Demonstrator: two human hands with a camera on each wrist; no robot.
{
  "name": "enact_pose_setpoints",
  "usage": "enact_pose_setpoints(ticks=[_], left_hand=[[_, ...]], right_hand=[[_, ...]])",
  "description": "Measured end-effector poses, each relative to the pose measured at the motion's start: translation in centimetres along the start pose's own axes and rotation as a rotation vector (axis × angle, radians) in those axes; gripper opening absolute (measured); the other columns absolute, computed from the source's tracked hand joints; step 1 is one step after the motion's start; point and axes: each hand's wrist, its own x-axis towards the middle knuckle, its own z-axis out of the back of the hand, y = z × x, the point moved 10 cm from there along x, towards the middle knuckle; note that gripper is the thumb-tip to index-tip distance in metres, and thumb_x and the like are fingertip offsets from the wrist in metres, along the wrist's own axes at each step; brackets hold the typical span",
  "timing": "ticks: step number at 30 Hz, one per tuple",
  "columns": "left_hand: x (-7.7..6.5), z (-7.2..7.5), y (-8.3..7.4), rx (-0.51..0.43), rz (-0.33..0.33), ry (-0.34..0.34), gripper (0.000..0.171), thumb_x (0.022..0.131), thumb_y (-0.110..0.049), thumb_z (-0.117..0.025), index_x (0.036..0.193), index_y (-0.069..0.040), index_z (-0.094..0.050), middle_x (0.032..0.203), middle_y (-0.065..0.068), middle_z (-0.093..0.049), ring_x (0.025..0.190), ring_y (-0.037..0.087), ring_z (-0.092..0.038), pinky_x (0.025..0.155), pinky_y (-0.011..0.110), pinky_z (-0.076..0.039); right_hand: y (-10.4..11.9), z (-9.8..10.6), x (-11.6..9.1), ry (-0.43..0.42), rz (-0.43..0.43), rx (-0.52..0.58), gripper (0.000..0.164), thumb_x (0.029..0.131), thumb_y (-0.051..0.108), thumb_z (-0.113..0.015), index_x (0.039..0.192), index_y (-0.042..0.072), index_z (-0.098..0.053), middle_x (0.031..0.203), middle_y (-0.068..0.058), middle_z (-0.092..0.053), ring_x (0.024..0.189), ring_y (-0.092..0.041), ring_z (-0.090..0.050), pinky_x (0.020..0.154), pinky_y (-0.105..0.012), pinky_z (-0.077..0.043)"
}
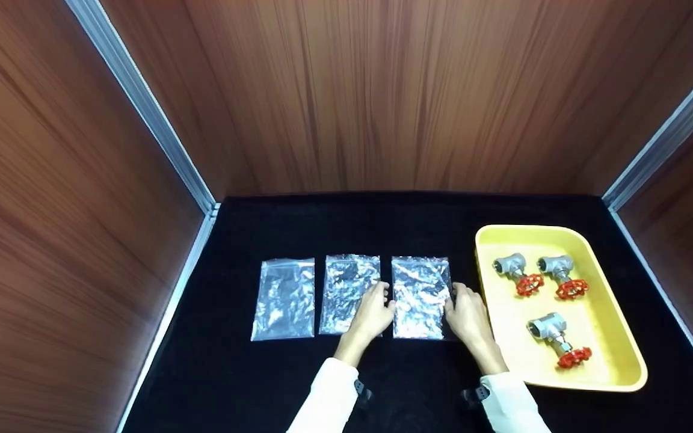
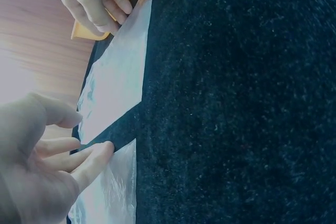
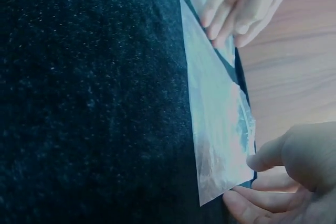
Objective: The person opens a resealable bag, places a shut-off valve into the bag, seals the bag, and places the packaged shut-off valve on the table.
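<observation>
Three clear plastic zip bags lie flat in a row on the black cloth: a left bag [image 1: 284, 300], a middle bag [image 1: 340, 294] and a right bag [image 1: 420, 294]. My left hand [image 1: 372, 311] is over the gap between the middle and right bags, its fingers loosely bent and nothing gripped. In the left wrist view its fingertips [image 2: 107, 148] are at the middle bag's edge. Beside the right bag's right edge is my right hand [image 1: 468, 313]. Its thumb [image 3: 260, 160] touches or nearly touches that bag, with the fingers spread apart from the thumb along the edge.
A yellow tray [image 1: 629, 367] stands to the right, close by my right hand. Inside are three metal valves with red handwheels: one at back left [image 1: 518, 273], one at back right [image 1: 563, 275], one in front [image 1: 557, 340]. Wood-grain panels [image 1: 346, 96] enclose the black table.
</observation>
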Motion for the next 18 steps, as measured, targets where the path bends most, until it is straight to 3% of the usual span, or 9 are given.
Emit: enact_pose_setpoints(ticks=[5,13,18], left_hand=[[0.23,-0.10,0.13,-0.065,0.006,-0.002,0.033,0.088,0.000,-0.061,0.121,0.004,-0.057,0.109,0.019,-0.067,0.098,0.029,-0.068,0.085,0.036,-0.056],[0.50,-0.11,0.21,-0.076,0.039,-0.006,0.034,0.088,-0.002,-0.059,0.121,0.003,-0.058,0.105,0.016,-0.070,0.092,0.022,-0.069,0.082,0.034,-0.055],[0.44,-0.23,0.24,-0.110,0.019,-0.023,0.034,0.086,0.002,-0.059,0.119,0.006,-0.058,0.104,0.018,-0.070,0.092,0.026,-0.069,0.082,0.030,-0.055]], right_hand=[[-0.08,-0.15,-0.05,-0.015,-0.011,0.031,0.036,0.085,0.001,-0.064,0.119,-0.010,-0.059,0.106,-0.024,-0.068,0.099,-0.045,-0.062,0.087,-0.055,-0.048],[-0.33,-0.40,0.09,-0.011,-0.028,0.050,0.034,0.088,0.004,-0.065,0.120,-0.007,-0.060,0.105,-0.022,-0.068,0.096,-0.039,-0.064,0.086,-0.053,-0.049],[-0.39,-0.26,-0.11,-0.030,-0.026,0.051,0.032,0.087,0.001,-0.066,0.118,-0.004,-0.062,0.101,-0.019,-0.068,0.092,-0.037,-0.066,0.082,-0.052,-0.050]])
